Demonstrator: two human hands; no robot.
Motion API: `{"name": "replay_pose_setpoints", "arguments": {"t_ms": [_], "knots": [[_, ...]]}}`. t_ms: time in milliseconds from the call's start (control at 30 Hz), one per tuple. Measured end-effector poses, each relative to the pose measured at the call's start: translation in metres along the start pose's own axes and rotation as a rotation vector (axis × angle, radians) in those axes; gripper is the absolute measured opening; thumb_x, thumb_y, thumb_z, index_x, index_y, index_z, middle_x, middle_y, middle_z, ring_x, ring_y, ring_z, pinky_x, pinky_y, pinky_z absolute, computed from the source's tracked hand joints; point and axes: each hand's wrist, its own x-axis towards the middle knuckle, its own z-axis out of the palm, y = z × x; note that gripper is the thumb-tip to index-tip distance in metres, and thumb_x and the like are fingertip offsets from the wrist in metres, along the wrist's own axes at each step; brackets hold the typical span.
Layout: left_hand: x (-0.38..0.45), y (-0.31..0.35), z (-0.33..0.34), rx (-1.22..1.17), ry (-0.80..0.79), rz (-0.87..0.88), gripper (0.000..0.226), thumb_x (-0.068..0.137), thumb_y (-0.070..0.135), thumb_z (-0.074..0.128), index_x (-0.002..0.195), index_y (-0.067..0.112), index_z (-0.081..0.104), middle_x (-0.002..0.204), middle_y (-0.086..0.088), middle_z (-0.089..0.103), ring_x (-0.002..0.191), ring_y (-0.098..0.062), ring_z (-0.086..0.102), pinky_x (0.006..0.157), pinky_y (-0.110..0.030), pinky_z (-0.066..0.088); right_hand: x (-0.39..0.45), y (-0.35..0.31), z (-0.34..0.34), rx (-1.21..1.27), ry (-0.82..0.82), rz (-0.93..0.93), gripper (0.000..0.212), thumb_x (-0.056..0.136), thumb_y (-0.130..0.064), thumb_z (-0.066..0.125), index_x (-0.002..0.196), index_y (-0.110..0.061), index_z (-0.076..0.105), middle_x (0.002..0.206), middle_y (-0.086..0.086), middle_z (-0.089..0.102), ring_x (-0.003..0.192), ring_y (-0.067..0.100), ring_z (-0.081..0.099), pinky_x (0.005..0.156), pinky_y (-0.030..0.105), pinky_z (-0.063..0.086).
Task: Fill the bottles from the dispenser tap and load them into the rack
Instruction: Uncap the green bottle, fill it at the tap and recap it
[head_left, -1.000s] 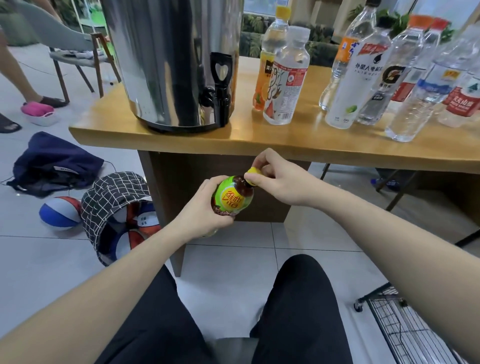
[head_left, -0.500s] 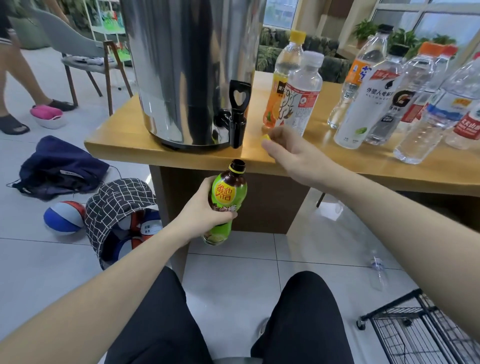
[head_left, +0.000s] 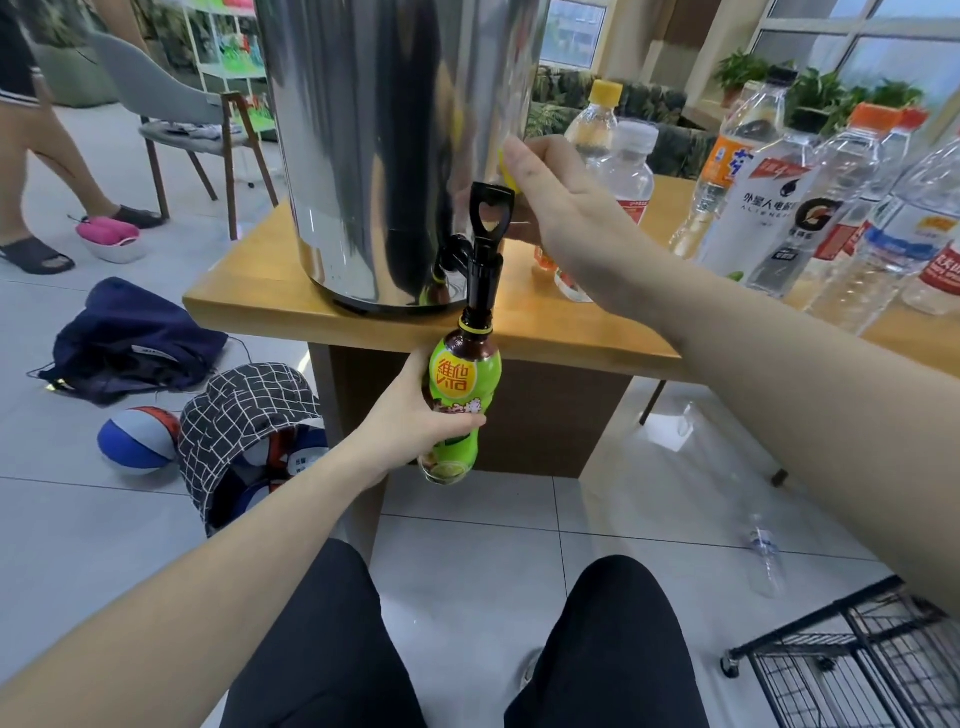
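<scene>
At nine o'clock a dark blue bag (head_left: 132, 343) lies on the tile floor, with a blue, white and red ball (head_left: 136, 439) and a checked bag (head_left: 244, 415) at about eight o'clock. The steel dispenser (head_left: 395, 150) stands at twelve o'clock on the corner of the wooden table (head_left: 524, 322), its black tap (head_left: 485, 244) hanging over the table edge. Just under the spout, near the centre, the left hand (head_left: 415, 421) grips a green-labelled bottle (head_left: 460, 395) round its middle, upright, its uncapped mouth right at the spout, touching or nearly so. At one o'clock the right hand (head_left: 561, 208) is raised beside the tap handle, fingers curled with a yellow cap (head_left: 506, 169) pinched in them; whether the fingers touch the handle I cannot tell. At two o'clock a cluster of clear bottles (head_left: 810, 208) stands on the table behind the right arm. At five o'clock the black wire rack (head_left: 852, 670) sits on the floor, and one clear bottle (head_left: 763, 561) lies on the tiles near it.
</scene>
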Motion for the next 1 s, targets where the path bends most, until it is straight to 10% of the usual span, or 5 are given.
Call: {"name": "replay_pose_setpoints", "arguments": {"t_ms": [300,667,1000], "knots": [[0.000,0.006,0.003,-0.007,0.012,-0.003,0.077,0.076,0.019,0.086,0.139,0.028,0.042,0.121,0.009,0.064,0.111,-0.009,0.063,0.093,-0.028,0.052,0.007,0.001,0.023,0.149,-0.133,-0.031,0.025,0.108,-0.039,0.026,0.101,-0.017,0.035,0.072,0.003,0.048,0.076,0.024,0.049,0.084,0.036,0.047],[-0.002,0.008,0.003,-0.030,0.011,-0.003,0.070,0.077,0.017,0.086,0.133,0.031,0.047,0.116,0.013,0.066,0.104,-0.002,0.064,0.083,-0.015,0.050,-0.002,0.015,0.026,-0.112,-0.177,-0.345,0.012,0.107,-0.025,0.024,0.104,-0.017,0.033,0.085,0.005,0.043,0.075,0.011,0.044,0.076,0.021,0.043],[0.000,0.009,0.001,-0.008,-0.001,-0.010,0.073,0.076,0.020,0.087,0.135,0.031,0.045,0.119,0.012,0.064,0.109,-0.005,0.062,0.084,-0.017,0.050,-0.008,0.014,0.014,-0.403,-0.272,-0.439,0.017,0.106,-0.034,0.026,0.115,-0.020,0.029,0.093,0.013,0.048,0.073,0.013,0.047,0.067,0.034,0.046]]}}
